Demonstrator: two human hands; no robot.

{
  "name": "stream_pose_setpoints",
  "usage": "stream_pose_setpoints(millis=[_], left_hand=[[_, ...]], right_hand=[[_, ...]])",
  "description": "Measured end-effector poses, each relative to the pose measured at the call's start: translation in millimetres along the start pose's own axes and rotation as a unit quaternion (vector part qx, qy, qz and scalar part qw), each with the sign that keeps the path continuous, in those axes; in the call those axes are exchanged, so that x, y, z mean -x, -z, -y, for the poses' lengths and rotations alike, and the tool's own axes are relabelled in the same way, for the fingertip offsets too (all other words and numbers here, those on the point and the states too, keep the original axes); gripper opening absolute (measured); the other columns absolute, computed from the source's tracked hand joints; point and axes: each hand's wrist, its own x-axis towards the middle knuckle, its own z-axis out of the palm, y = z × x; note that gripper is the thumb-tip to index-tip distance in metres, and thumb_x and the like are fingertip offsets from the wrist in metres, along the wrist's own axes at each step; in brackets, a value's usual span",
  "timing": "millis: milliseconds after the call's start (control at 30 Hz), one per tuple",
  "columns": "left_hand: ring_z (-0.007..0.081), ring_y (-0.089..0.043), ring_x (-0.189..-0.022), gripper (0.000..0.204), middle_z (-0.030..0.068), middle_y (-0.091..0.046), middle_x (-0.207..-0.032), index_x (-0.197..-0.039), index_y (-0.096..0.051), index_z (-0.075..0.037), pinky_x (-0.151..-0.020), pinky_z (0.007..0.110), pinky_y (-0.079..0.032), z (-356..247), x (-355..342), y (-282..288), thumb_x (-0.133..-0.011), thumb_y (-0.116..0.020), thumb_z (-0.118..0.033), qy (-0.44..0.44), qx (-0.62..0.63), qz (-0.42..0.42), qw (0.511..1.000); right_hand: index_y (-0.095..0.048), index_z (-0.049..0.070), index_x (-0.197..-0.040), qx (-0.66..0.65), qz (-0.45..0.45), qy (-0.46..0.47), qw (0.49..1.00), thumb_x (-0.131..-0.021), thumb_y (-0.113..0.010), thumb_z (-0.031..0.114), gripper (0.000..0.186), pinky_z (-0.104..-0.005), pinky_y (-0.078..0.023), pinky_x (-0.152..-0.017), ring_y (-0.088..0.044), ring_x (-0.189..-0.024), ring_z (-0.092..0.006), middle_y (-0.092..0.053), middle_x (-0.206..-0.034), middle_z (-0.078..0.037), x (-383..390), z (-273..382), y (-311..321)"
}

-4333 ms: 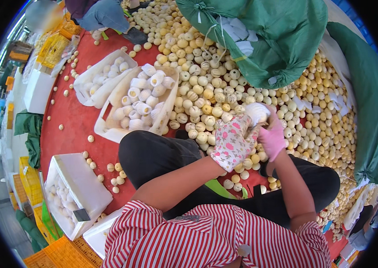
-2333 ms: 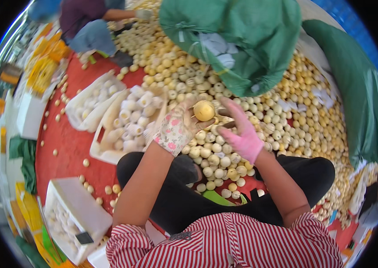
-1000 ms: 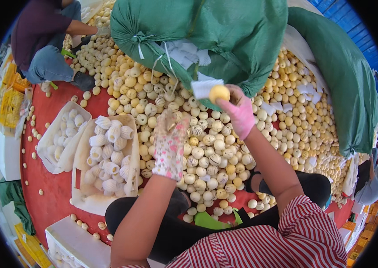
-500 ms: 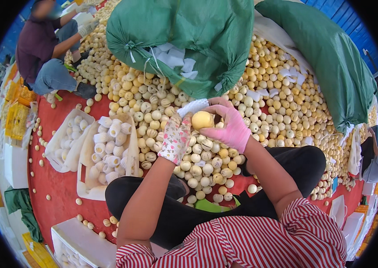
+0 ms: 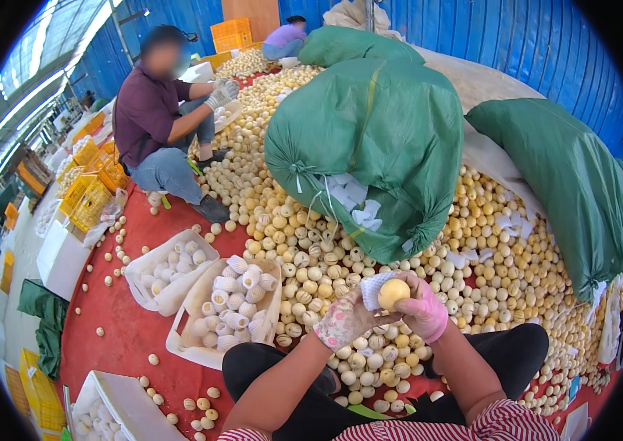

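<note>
R hand [image 5: 424, 310] grips fruit [image 5: 394, 294], round, no clear long axis. L hand [image 5: 344, 319] holds net [image 5: 371, 292] btwn itself & fruit, touching fruit's left side.

– What walls do we have around us?
– We have a blue ribbed wall [image 5: 503, 51] across the back, a brown panel [image 5: 258, 16] against it.
– Underfoot?
– Red floor covering [image 5: 124, 323]; at upper left we see a bright, streaked roof [image 5: 32, 62].
</note>
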Motion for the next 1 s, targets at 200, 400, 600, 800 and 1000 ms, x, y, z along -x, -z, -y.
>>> stream_pose_setpoints(millis=[200,400,600,800,1000], left_hand=[[0.025,-0.055,-0.116,0.045,0.0131,-0.055,-0.125,-0.132,-0.045,-0.001,-0.1,0.035,-0.045,10,2,22,-0.094,-0.055,-0.025,-0.109,-0.236,-0.172,0.95],[0.0289,-0.062,-0.07,0.021,0.0149,-0.061,-0.085,-0.096,-0.055,-0.002,-0.065,0.04,-0.049,9,8,-53,-0.083,-0.063,-0.016,-0.269,-0.671,-0.342,0.601],[0.0368,-0.056,-0.096,0.037,0.0213,-0.055,-0.108,-0.1,-0.055,-0.001,-0.087,0.046,-0.047,14,14,-37,-0.076,-0.071,-0.025,-0.261,-0.786,-0.309,0.467],[0.0136,-0.054,-0.091,0.042,0.0074,-0.053,-0.1,-0.106,-0.043,-0.005,-0.077,0.027,-0.05,-4,10,-16,-0.078,-0.075,-0.008,-0.208,-0.487,-0.331,0.781],[0.0179,-0.062,-0.095,0.051,0.012,-0.058,-0.109,-0.124,-0.048,-0.003,-0.081,0.031,-0.056,-12,2,0,-0.079,-0.072,-0.004,-0.129,-0.356,-0.258,0.889]], right_hand=[[-0.051,0.001,-0.11,0.135,-0.004,0.026,0.99,-0.071,-0.071,0.006,0.044,-0.0296,-0.05,-0.08,-0.06,-0.092,-0.0158,-0.059,-0.102,-0.008,-1,0,9],[-0.054,0.0,-0.099,0.469,-0.152,0.141,0.858,-0.067,-0.074,0.006,0.038,-0.0284,-0.049,-0.073,-0.061,-0.085,-0.0164,-0.058,-0.095,-0.009,-5,-6,-7],[-0.055,0.003,-0.1,0.586,-0.218,0.259,0.736,-0.058,-0.067,0.001,0.043,-0.0382,-0.047,-0.077,-0.055,-0.088,-0.0351,-0.054,-0.098,-0.015,-20,-28,-9],[-0.058,0.005,-0.111,0.562,-0.133,0.279,0.767,-0.063,-0.077,0.007,0.053,-0.0319,-0.048,-0.078,-0.058,-0.089,-0.0243,-0.055,-0.101,-0.01,-21,-33,-6],[-0.054,0.004,-0.121,0.346,-0.074,0.19,0.916,-0.077,-0.07,0.005,0.047,-0.0256,-0.046,-0.077,-0.053,-0.088,-0.01,-0.054,-0.094,-0.003,-13,-35,0]])
